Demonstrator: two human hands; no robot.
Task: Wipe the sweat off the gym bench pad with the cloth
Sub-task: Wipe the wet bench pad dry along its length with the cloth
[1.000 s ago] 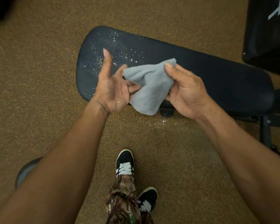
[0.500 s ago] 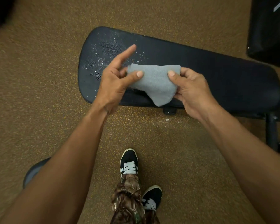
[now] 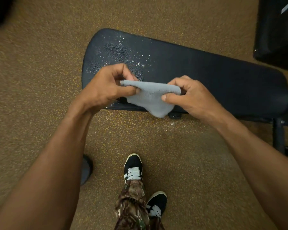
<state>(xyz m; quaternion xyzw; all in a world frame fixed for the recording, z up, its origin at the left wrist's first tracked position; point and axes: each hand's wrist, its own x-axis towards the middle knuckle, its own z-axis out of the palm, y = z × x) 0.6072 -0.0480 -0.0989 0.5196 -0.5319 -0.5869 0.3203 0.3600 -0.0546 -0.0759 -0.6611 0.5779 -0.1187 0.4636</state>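
Observation:
A dark navy bench pad (image 3: 206, 75) lies across the middle of the view, its rounded left end speckled with glistening sweat drops (image 3: 121, 52). A folded grey cloth (image 3: 150, 97) hangs above the pad's near edge, stretched between both hands. My left hand (image 3: 106, 87) pinches the cloth's left corner between thumb and curled fingers. My right hand (image 3: 189, 95) pinches its right corner the same way. The cloth's lower tip droops past the pad's near edge.
Speckled brown gym flooring (image 3: 40, 80) surrounds the bench. The bench's black frame and leg (image 3: 278, 135) stand at the right. Another black padded piece (image 3: 278, 30) fills the top right corner. My two sneakers (image 3: 133, 166) and a dark round object (image 3: 86, 170) are on the floor near me.
My left hand went from open fingers to a pinch on the cloth's left corner. Both hands lowered a little and pulled the cloth flat between them.

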